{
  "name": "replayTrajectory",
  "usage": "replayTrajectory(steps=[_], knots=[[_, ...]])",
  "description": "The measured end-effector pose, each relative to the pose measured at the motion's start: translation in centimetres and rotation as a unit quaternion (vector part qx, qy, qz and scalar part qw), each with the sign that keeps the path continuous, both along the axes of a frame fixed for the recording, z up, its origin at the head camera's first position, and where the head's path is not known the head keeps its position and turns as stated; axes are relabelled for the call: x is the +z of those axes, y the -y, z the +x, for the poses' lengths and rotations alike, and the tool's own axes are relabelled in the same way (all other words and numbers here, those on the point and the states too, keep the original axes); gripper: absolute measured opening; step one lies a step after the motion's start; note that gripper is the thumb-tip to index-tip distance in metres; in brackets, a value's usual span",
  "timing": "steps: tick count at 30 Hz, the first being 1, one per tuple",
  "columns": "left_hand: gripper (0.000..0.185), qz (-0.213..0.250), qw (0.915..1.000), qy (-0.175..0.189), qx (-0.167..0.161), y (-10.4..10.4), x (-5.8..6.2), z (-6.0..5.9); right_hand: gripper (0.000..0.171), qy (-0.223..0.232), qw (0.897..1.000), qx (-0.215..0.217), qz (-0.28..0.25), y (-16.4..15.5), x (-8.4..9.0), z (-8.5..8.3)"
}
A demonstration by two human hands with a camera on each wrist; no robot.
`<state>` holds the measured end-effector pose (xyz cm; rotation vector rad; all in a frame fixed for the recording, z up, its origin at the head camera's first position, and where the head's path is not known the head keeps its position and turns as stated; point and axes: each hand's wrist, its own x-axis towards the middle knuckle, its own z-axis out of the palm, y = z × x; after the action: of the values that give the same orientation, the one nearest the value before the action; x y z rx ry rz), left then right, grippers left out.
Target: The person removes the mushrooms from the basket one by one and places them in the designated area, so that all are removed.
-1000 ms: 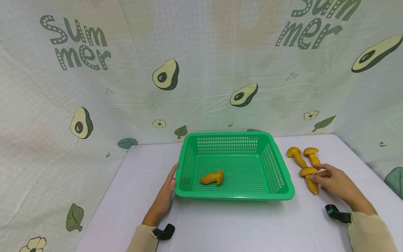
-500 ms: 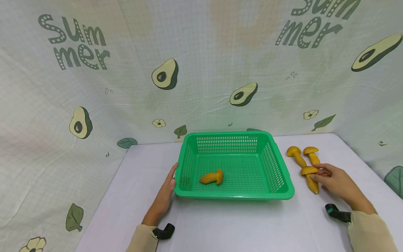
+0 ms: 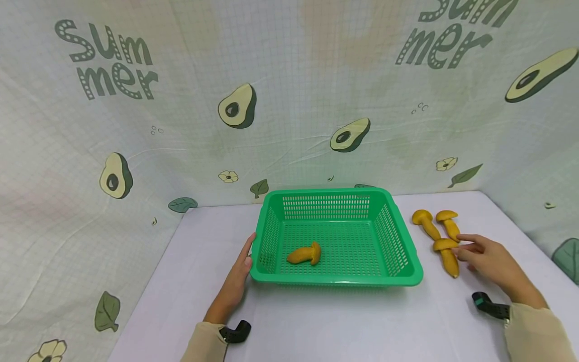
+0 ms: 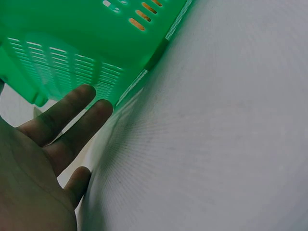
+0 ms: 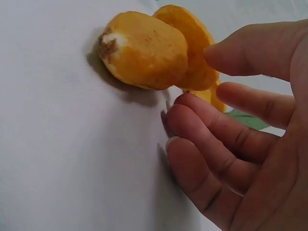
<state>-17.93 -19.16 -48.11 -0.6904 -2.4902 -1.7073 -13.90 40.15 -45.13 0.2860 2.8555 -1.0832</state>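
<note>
A green plastic basket (image 3: 336, 281) stands on the table with one yellow-brown mushroom (image 3: 304, 254) lying inside. Against its left wall rests my left hand (image 3: 234, 284), fingers fairly straight; the left wrist view shows the fingertips (image 4: 103, 110) by the slotted side. To the right of the basket, my right hand (image 3: 490, 261) is beside the nearest mushroom (image 3: 448, 259), which lies on the table. In the right wrist view the thumb overlaps that mushroom's cap (image 5: 195, 53), the other fingers are loosely bent, and a gap separates thumb and fingers. Whether the thumb touches the cap is unclear.
Two more mushrooms lie behind the nearest one: one at left (image 3: 425, 223), one at right (image 3: 448, 224). A printed cloth (image 3: 289, 110) with avocados hangs behind the white table (image 3: 344, 327). Black wrist straps with cameras sit on both wrists.
My right hand has drifted slightly right, its thumb drawing back from the nearest mushroom's stem. That mushroom has shifted a little to the right. The left hand and basket stay in place.
</note>
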Motion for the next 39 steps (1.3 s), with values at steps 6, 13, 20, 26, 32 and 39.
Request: replayTrajectory(steps=[6, 13, 20, 26, 32, 39], knots=[[0.052, 0.001, 1.0, 0.002, -0.001, 0.0, 0.0, 0.0, 0.068, -0.031, 0.999, -0.019, 0.01, -0.1, 0.7, 0.4], [0.052, 0.004, 1.0, 0.004, 0.002, -0.1, 0.1, 0.0, 0.062, -0.083, 0.996, -0.043, -0.01, 1.0, 1.7, 0.3], [0.052, 0.005, 1.0, 0.005, 0.002, 0.0, 0.1, 0.1, 0.06, -0.096, 0.991, -0.019, -0.09, 2.6, 2.6, 0.2], [0.052, 0.006, 1.0, 0.004, 0.001, 0.0, 0.1, 0.0, 0.063, -0.096, 0.988, -0.012, -0.118, 3.7, 3.0, 0.3], [0.052, 0.004, 1.0, 0.002, 0.003, 0.0, 0.0, -0.1, 0.061, -0.096, 0.988, 0.002, -0.122, 4.4, 3.2, 0.1], [0.052, 0.002, 1.0, 0.001, 0.002, 0.0, 0.1, 0.0, 0.062, -0.095, 0.987, 0.015, -0.126, 5.5, 3.8, 0.1]])
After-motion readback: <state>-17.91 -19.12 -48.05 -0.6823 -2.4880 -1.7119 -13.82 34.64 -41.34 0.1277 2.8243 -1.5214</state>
